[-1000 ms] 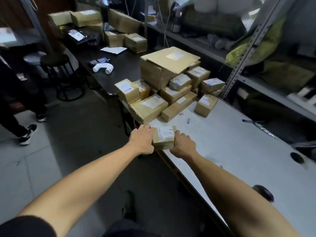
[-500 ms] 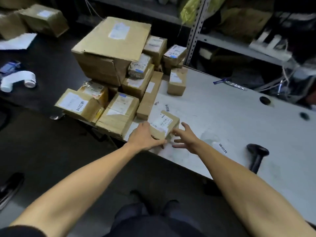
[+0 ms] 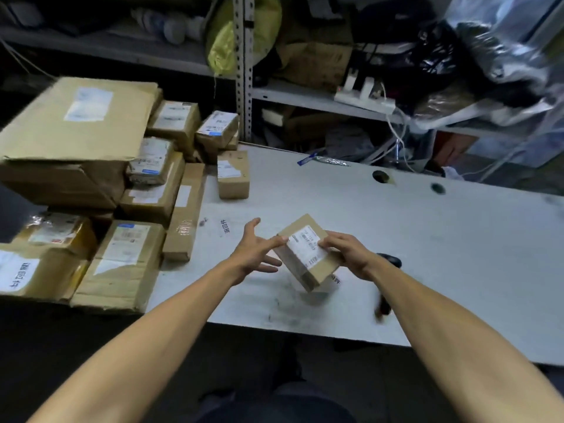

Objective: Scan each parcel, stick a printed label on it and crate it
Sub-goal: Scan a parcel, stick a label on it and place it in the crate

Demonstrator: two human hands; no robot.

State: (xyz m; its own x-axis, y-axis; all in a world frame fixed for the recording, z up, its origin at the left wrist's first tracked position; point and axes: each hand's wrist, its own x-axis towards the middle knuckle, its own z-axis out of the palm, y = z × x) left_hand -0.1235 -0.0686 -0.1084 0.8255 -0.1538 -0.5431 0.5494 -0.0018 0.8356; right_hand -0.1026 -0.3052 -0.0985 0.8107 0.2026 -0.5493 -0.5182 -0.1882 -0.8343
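Head view, the only one. Small cardboard parcel sits centre frame, tilted, one corner down toward the white table, white shipping label facing up. Right hand grasps it, fingers curled over the right edge and onto the label. Left hand has fingers spread and straight, thumb tip just touching the parcel's left corner, not gripping.

Black handheld scanner lies lower right of centre, mostly hidden behind the right forearm. No crate or label printer in frame.

Risks, as I judge them:
- Single-hand hold on one edge with the box tilted. If the left hand comes away it could rotate out and drop onto the table.
- Right fingers cover part of the label. Scan may fail unless the barcode is cleared.
- Right forearm lies over the scanner, so reaching for it could knock it off the near edge.

Counts:
- Parcels in hand: 1.
- Stacked boxes at left of frame: about 10 visible, one large, the rest small or medium; some are occluded, so not exact.
- Scanners: 1.
- Round holes in the table: 2, right of centre near the far edge.
- Pen-like object at the far table edge: 1.
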